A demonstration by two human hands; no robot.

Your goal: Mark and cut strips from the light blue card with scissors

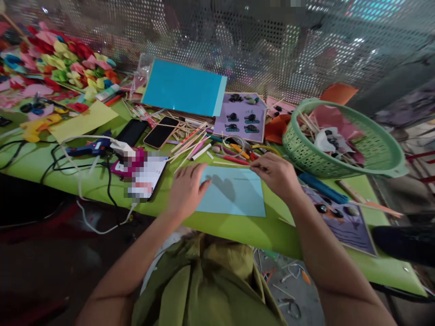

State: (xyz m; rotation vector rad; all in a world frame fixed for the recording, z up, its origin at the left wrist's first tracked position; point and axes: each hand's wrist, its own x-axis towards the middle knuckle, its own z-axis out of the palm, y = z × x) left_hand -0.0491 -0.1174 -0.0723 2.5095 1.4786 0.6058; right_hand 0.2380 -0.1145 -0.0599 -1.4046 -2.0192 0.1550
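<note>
A light blue sheet of paper (pixel 227 199) lies flat on the green table (pixel 210 224) in front of me. My left hand (pixel 186 189) rests at its left edge with the fingers stretched out and nothing held. At the sheet's upper right corner, my right hand (pixel 274 174) is closed in a pinch on the end of a thin wooden stick (pixel 231 163). The stick runs along the paper's top edge, and its far end points left. Shadows of my hands fall across the paper.
Behind the sheet lie loose sticks (pixel 190 140), pens and a tape roll (pixel 234 145). A green basket (pixel 343 170) stands right, near a purple stone-decorated board (pixel 343 222). Left are phones (pixel 161 132), cables and a blue glue gun (pixel 90 148). A blue board (pixel 183 86) leans behind.
</note>
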